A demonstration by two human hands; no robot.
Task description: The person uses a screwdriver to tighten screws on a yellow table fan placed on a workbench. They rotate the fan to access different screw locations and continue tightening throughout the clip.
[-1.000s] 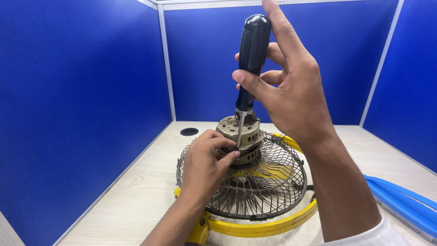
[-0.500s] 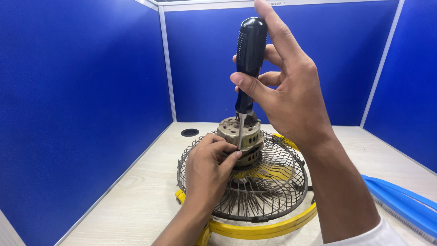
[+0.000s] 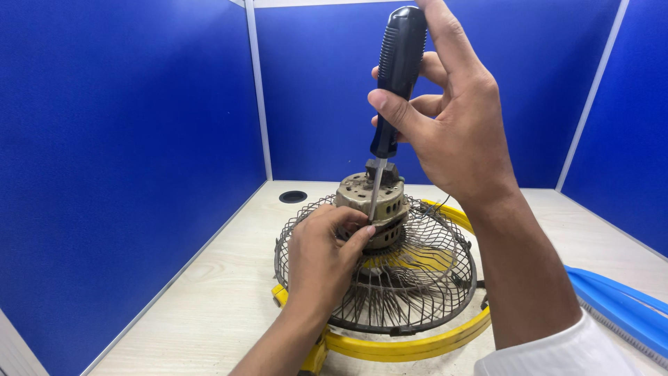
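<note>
My right hand (image 3: 445,118) grips a screwdriver (image 3: 395,76) with a black and blue handle, held upright; its metal shaft points down onto the side of a round metal fan motor (image 3: 369,198). The motor sits on top of a dark wire fan guard (image 3: 410,278), which rests in a yellow frame (image 3: 410,345). My left hand (image 3: 321,257) lies on the guard with its fingers pinched against the motor's lower edge, right by the screwdriver tip. The tip itself is hidden behind my fingers.
The fan stands on a light wooden desk (image 3: 216,292) enclosed by blue partition walls (image 3: 118,153). A round cable hole (image 3: 293,196) lies at the back of the desk. Blue fan blades (image 3: 619,306) lie at the right edge.
The screwdriver and my right hand have shifted slightly left with a small change of finger grip on the handle. My left hand stays against the motor.
</note>
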